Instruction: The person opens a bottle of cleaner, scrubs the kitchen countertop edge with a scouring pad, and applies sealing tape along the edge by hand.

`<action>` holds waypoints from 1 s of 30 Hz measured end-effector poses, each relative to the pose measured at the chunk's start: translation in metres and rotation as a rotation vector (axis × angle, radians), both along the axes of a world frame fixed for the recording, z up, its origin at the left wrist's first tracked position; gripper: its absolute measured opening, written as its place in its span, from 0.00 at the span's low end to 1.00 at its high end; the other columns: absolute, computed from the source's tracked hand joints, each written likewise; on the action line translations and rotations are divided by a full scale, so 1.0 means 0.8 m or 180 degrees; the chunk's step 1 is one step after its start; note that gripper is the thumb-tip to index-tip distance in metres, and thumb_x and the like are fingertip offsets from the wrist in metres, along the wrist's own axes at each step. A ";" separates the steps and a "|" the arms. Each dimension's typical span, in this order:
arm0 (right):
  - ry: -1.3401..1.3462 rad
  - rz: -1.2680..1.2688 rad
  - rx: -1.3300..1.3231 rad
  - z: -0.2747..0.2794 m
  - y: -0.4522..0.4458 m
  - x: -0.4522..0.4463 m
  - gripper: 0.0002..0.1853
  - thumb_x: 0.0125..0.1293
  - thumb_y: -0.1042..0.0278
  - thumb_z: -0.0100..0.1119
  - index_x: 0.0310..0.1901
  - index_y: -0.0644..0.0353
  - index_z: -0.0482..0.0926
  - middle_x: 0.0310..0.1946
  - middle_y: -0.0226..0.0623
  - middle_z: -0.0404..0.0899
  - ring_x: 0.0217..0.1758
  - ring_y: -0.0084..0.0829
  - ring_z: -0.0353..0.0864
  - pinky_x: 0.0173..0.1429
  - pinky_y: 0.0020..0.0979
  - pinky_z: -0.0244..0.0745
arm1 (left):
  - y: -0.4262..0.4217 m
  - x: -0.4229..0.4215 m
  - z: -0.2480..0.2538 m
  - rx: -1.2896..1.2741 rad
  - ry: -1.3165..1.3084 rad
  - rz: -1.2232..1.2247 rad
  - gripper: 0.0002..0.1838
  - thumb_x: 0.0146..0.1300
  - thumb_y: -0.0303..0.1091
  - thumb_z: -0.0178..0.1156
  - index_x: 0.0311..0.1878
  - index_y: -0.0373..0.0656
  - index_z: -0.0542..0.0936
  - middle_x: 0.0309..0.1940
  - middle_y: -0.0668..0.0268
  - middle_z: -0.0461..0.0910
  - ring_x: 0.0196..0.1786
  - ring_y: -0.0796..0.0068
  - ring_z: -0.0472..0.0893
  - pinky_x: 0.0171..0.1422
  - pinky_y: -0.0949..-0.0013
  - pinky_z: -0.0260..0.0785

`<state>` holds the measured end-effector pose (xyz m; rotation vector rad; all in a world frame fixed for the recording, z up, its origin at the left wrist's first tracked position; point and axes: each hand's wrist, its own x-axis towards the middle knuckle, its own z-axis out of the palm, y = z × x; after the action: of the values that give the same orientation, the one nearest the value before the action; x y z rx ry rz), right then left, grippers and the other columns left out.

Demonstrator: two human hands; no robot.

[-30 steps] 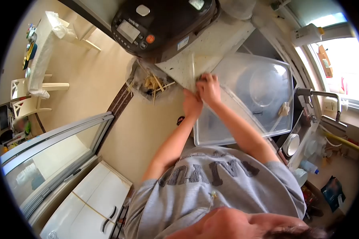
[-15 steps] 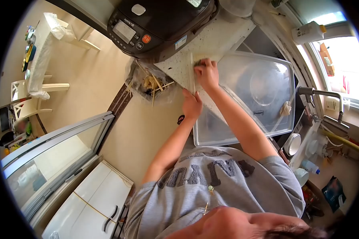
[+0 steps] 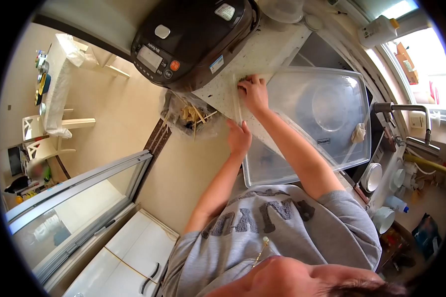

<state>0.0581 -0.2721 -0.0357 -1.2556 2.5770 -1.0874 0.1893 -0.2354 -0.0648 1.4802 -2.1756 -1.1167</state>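
Gap between left hand [image 3: 239,138] and right hand [image 3: 254,94] wider than before

Small dark scrap [image 3: 242,79] — mostly hidden by the right hand [image 3: 255,94] — over pale speckled counter [image 3: 262,49]

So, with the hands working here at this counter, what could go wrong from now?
Dark specks lie on the counter; the right hand might sweep some over the edge, and they could miss the bag beside it.

The right forearm reaches across the clear plastic cover, so it may bump or shift it.

The rice cooker stands close to the edge; a hard knock could perhaps push it off.
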 end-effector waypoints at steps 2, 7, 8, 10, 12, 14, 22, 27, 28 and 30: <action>0.0086 -0.0101 -0.0039 0.001 0.014 0.021 0.05 0.53 0.73 0.58 0.30 0.54 0.83 0.44 0.35 0.73 0.48 0.46 0.68 0.49 0.39 0.72 | -0.003 -0.001 -0.005 -0.0035 0.0090 -0.0034 0.24 0.64 0.38 0.49 0.52 0.30 0.54 0.30 0.38 0.76 0.30 0.39 0.77 0.31 0.46 0.69; 0.0219 0.0031 -0.0120 -0.008 0.015 0.025 0.07 0.53 0.73 0.58 0.32 0.54 0.84 0.45 0.38 0.72 0.49 0.46 0.68 0.50 0.40 0.71 | -0.004 -0.003 0.006 0.0072 -0.0062 -0.0023 0.23 0.64 0.38 0.50 0.51 0.30 0.54 0.29 0.38 0.76 0.30 0.39 0.77 0.31 0.46 0.69; 0.0087 0.0023 -0.0128 -0.008 0.009 0.019 0.07 0.52 0.74 0.58 0.31 0.54 0.84 0.45 0.38 0.72 0.49 0.45 0.68 0.50 0.39 0.71 | -0.002 -0.002 0.011 0.0016 -0.0131 -0.0005 0.23 0.64 0.38 0.50 0.51 0.30 0.54 0.29 0.38 0.76 0.30 0.38 0.77 0.31 0.46 0.69; 0.0001 -0.0013 -0.0053 -0.002 -0.017 -0.005 0.07 0.51 0.74 0.58 0.30 0.54 0.84 0.45 0.37 0.73 0.49 0.44 0.69 0.50 0.39 0.71 | -0.001 -0.003 0.009 0.0038 -0.0140 0.0012 0.23 0.64 0.38 0.49 0.50 0.30 0.54 0.29 0.38 0.76 0.30 0.38 0.77 0.31 0.46 0.69; -0.0098 -0.0045 0.0016 -0.002 -0.027 -0.008 0.07 0.50 0.74 0.58 0.29 0.55 0.84 0.44 0.36 0.73 0.49 0.43 0.69 0.49 0.39 0.71 | -0.002 -0.002 0.011 0.0053 -0.0161 0.0032 0.22 0.64 0.38 0.49 0.49 0.31 0.55 0.29 0.38 0.76 0.30 0.38 0.77 0.31 0.46 0.69; 0.0342 -0.0259 -0.0049 -0.011 -0.026 -0.003 0.06 0.48 0.73 0.58 0.28 0.54 0.85 0.43 0.34 0.73 0.47 0.42 0.69 0.47 0.38 0.70 | -0.001 -0.003 0.014 0.0059 -0.0216 0.0004 0.21 0.64 0.37 0.50 0.48 0.32 0.55 0.28 0.38 0.76 0.30 0.39 0.77 0.31 0.46 0.69; 0.0610 -0.0422 0.0302 -0.010 -0.040 -0.004 0.05 0.49 0.70 0.56 0.25 0.53 0.82 0.39 0.33 0.70 0.47 0.40 0.68 0.48 0.36 0.66 | 0.000 -0.008 0.005 0.0184 -0.0029 0.0127 0.21 0.64 0.38 0.50 0.49 0.33 0.55 0.30 0.38 0.76 0.32 0.38 0.77 0.34 0.46 0.69; 0.0751 -0.0977 0.0413 -0.011 0.010 -0.057 0.05 0.49 0.68 0.57 0.25 0.49 0.83 0.37 0.35 0.71 0.44 0.40 0.70 0.40 0.38 0.69 | 0.000 -0.001 0.010 0.0079 -0.0067 0.0129 0.22 0.64 0.38 0.50 0.51 0.32 0.56 0.30 0.39 0.76 0.34 0.38 0.77 0.38 0.46 0.69; 0.0770 -0.0984 0.0408 -0.008 0.013 -0.057 0.05 0.49 0.68 0.57 0.25 0.49 0.83 0.37 0.35 0.71 0.44 0.40 0.70 0.40 0.38 0.69 | -0.001 -0.001 0.014 0.0226 -0.0021 0.0121 0.22 0.64 0.38 0.50 0.51 0.32 0.56 0.31 0.39 0.76 0.34 0.38 0.77 0.38 0.46 0.69; 0.0657 -0.1515 0.0538 0.001 0.016 -0.062 0.06 0.48 0.69 0.57 0.25 0.50 0.84 0.36 0.36 0.72 0.42 0.40 0.70 0.37 0.39 0.70 | -0.002 -0.005 0.015 0.0378 0.0073 0.0134 0.22 0.64 0.38 0.50 0.50 0.32 0.56 0.31 0.39 0.76 0.34 0.39 0.77 0.38 0.47 0.69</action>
<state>0.0088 -0.2596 -0.0351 -0.7708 3.1485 -0.7999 0.1854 -0.2371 -0.0528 1.5465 -2.0855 -1.2616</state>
